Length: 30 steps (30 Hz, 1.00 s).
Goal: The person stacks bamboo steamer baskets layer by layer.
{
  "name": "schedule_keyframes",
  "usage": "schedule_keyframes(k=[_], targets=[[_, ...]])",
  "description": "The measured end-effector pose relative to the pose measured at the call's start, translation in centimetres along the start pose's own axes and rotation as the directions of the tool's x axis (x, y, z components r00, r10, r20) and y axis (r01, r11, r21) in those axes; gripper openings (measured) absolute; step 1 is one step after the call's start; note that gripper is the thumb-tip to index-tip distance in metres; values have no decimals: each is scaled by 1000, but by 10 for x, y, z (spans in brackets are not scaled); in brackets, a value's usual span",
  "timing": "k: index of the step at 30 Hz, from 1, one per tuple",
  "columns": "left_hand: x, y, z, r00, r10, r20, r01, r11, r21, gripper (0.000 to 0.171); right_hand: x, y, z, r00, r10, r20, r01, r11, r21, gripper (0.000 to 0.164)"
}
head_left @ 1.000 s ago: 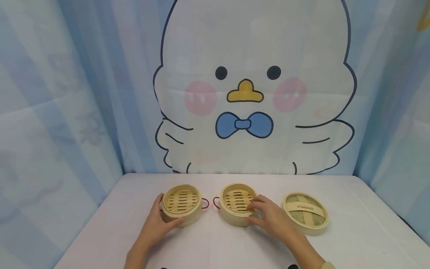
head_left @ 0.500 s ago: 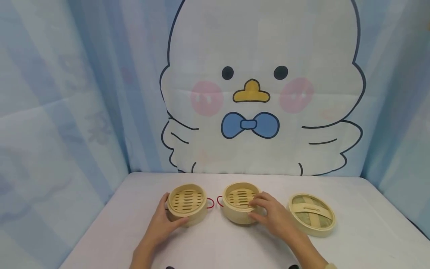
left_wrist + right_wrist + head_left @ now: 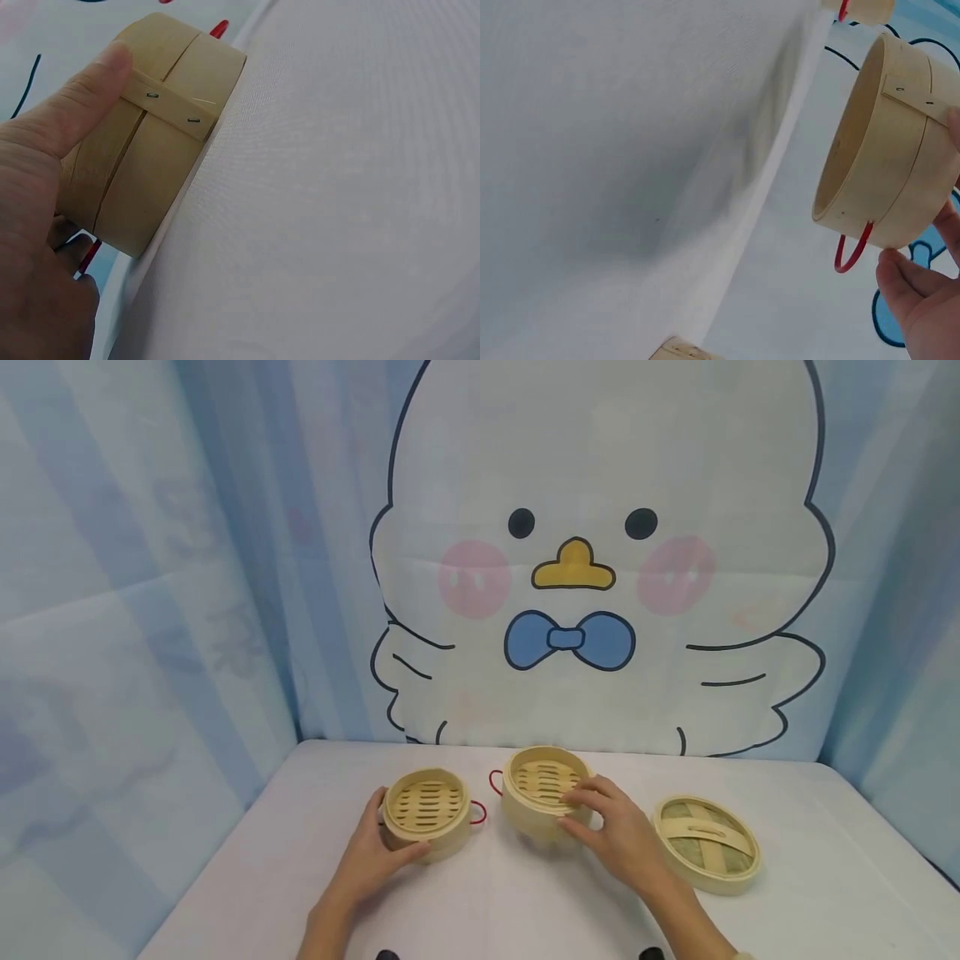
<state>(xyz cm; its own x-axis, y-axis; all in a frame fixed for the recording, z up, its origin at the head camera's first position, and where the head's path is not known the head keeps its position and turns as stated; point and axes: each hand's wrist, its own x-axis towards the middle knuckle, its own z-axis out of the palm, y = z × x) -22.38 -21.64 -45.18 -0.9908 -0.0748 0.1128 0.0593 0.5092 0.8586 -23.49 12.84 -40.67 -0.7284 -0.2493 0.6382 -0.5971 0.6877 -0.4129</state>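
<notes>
My left hand [image 3: 373, 852] holds a round bamboo steamer basket [image 3: 427, 806] with a slatted base and red side handles. In the left wrist view the thumb [image 3: 86, 94] lies along the wall of this basket [image 3: 161, 150], which stands on the table. To its right, my right hand [image 3: 621, 835] grips a matching steamer basket [image 3: 543, 785] by its right side. The right wrist view shows this basket [image 3: 896, 142] raised clear of the cloth, its underside partly visible and one red handle [image 3: 853, 251] low on the wall.
A bamboo steamer lid [image 3: 707, 843] with a woven strap lies on the table right of my right hand. White cloth covers the table [image 3: 480, 910]. Behind stands a fabric backdrop [image 3: 570, 710] with a cartoon bird, and blue curtains [image 3: 150, 652] close the sides.
My right hand has lifted its steamer basket up off the table. The left hand keeps its hold on the other basket. The whole head view has shifted slightly.
</notes>
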Motion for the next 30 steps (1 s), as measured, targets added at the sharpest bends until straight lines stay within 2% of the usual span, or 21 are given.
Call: schedule_keyframes(k=[4,10,18,26,30], targets=[[-1,1,0,1000,-4,1,4,1000,-4,122,5,-7,2,1000,27,-6,-27,1000,16,26],[-1,2,-1,1000,-5,6,5,1000,-14,122,12,-16,8,999,21,-33,-20,1000,24,28],[-1,2,0,1000,1,-4,-1,1000,-12,121,21,-30,16,998,68,-9,-68,997,21,27],[0,0,1,1000,-14,-8,14,1000,-13,123,29,-44,29,998,48,-40,-47,998,35,28],[0,0,0,1000,2,-8,-2,1000,-18,121,33,-52,36,998,46,-29,-45,998,46,28]])
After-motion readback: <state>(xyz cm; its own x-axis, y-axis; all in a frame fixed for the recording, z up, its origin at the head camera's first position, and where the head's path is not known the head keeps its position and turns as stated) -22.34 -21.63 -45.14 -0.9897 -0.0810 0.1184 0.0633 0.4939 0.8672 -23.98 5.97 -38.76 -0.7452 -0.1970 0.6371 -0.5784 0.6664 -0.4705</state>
